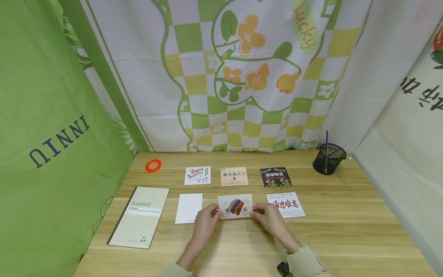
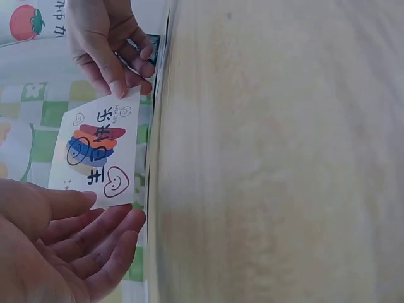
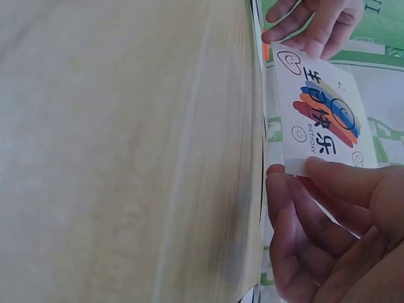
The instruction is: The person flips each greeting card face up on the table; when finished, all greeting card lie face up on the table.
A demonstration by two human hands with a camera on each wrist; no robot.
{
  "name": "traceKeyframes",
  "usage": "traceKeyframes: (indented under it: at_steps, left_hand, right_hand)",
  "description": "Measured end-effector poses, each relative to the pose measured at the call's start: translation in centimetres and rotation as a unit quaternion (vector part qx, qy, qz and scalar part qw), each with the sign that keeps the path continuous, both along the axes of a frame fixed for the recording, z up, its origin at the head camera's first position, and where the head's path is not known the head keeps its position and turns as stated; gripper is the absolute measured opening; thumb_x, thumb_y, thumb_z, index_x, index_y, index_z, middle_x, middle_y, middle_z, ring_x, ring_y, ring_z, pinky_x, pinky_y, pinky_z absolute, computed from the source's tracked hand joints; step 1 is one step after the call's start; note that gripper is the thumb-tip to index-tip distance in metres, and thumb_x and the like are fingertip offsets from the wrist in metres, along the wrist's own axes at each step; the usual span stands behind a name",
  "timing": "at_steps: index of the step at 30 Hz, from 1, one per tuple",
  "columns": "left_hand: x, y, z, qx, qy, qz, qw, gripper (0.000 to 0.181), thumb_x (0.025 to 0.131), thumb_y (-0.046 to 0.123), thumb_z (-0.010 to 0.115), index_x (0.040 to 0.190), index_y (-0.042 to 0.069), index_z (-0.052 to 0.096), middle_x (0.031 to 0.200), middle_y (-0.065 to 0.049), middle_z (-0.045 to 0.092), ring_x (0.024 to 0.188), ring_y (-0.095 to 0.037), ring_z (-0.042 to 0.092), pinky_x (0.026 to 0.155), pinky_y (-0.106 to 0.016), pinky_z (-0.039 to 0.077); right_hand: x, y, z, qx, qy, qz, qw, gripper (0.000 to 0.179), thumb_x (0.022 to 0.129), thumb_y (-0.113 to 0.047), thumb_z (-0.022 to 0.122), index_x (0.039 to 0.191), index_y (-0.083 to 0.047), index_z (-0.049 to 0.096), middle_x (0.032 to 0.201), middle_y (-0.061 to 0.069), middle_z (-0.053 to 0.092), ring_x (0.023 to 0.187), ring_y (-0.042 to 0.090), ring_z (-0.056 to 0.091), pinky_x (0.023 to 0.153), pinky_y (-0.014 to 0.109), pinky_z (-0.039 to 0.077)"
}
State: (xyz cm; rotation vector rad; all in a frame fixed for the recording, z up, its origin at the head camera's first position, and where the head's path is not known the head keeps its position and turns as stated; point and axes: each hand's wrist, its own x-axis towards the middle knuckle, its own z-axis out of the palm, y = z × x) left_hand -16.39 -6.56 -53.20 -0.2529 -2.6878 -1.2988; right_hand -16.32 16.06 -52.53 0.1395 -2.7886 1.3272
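Both hands pinch a white birthday card point(image 1: 235, 206) by its two short sides, in front of the body and close over the table. Rainbow brush strokes, dark lettering and small doodled hearts and smileys cover its face. At the card's left edge is my left hand point(image 1: 206, 222), its thumb on the printed face in the left wrist view. My right hand point(image 1: 271, 220) grips the opposite edge, thumb on top and fingers beneath, as the right wrist view shows. Beside the left hand lies a blank white card point(image 1: 189, 208). A white card with red lettering point(image 1: 286, 205) lies just beyond the right hand.
Behind, in a row, lie a Happy Birthday card point(image 1: 197, 175), a beige card point(image 1: 234, 176) and a black card point(image 1: 276, 177). A Gambit notebook point(image 1: 139, 217) and an orange ring point(image 1: 153, 166) are at left. A black mesh pen cup point(image 1: 328, 159) stands at the back right.
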Motion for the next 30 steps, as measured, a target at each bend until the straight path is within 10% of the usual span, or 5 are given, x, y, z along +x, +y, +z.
traceKeyframes:
  at_steps: [12, 30]
  left_hand:
    - [-0.3, 0.0, -0.7, 0.042, -0.027, -0.004, 0.9988, 0.024, 0.081, 0.0, 0.071, 0.105, -0.002, 0.068, 0.074, -0.003, 0.067, 0.061, -0.009, 0.06, 0.058, -0.02, 0.05]
    - [-0.9, 0.3, -1.4, 0.135, -0.142, -0.042, 0.9798, 0.044, 0.085, -0.008, 0.062, 0.127, -0.011, 0.053, 0.07, -0.006, 0.061, 0.054, -0.016, 0.06, 0.045, -0.017, 0.045]
  right_hand:
    - [0.0, -0.2, -0.2, -0.057, -0.044, -0.019, 0.9973, 0.01, 0.08, 0.0, 0.073, 0.09, 0.0, 0.07, 0.069, 0.001, 0.065, 0.057, 0.014, 0.059, 0.051, 0.023, 0.05]
    - [0.0, -0.5, 0.0, -0.079, -0.073, -0.009, 0.9942, 0.027, 0.081, 0.006, 0.067, 0.107, 0.012, 0.063, 0.065, 0.007, 0.064, 0.052, 0.019, 0.06, 0.046, 0.025, 0.048]
